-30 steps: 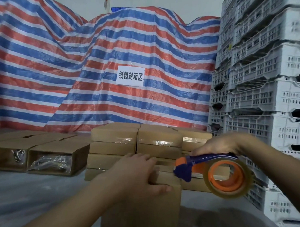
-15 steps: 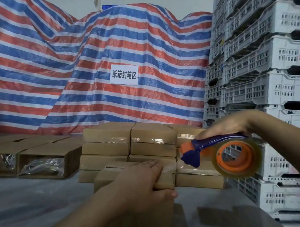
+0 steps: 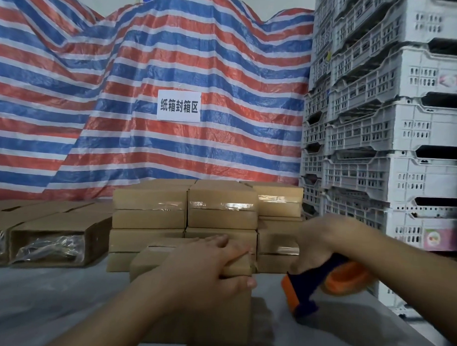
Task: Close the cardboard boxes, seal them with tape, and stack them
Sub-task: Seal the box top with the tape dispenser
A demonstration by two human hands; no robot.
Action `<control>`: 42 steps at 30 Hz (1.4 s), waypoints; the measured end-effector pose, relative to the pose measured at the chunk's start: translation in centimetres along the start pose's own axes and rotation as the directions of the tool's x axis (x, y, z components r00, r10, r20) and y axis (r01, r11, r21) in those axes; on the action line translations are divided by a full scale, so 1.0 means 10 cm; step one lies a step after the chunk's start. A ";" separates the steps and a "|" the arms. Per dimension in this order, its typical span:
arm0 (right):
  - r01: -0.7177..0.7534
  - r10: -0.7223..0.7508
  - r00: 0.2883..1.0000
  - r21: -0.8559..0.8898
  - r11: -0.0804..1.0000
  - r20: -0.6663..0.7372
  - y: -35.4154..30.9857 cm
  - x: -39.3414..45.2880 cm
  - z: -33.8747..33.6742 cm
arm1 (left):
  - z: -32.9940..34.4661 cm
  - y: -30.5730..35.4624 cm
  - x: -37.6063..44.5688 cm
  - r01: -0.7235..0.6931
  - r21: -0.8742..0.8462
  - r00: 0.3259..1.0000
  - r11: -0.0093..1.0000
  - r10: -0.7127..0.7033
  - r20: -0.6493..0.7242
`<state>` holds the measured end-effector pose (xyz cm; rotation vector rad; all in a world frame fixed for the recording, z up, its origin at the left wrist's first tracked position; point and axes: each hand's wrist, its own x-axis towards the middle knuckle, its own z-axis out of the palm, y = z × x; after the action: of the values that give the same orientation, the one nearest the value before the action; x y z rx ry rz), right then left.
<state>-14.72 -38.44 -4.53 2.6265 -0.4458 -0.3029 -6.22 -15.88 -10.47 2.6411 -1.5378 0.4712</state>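
While the left hand (image 3: 208,269) lies flat on top of the near cardboard box (image 3: 192,301), fingers straight, thumb down its right face, the right hand (image 3: 321,240) grips one tape dispenser (image 3: 322,284), blue-orange, nose on the grey table (image 3: 49,303) just right of that box. Hands apart. Behind: stack of sealed boxes (image 3: 222,209), three columns, at least two tiers, count unclear. Left: two open boxes (image 3: 51,240) showing plastic-bagged contents. Right: stacked white crates (image 3: 394,142). One paper sign (image 3: 178,106) on the striped tarp (image 3: 122,78).

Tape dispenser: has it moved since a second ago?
Yes. The tape dispenser in the right hand has dropped from level with the stacked sealed boxes toward the table, right of the held box.
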 end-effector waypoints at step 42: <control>0.366 0.274 0.928 0.760 -0.538 -0.253 -1.29 0.18 0.25 | -0.01 -0.03 -0.04 0.014 -0.264 0.992 0.964 -0.046 -0.116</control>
<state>-10.45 -29.20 -13.07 4.3680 -0.5190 1.7097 -6.16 -15.40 -10.40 2.3858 -1.4133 0.3868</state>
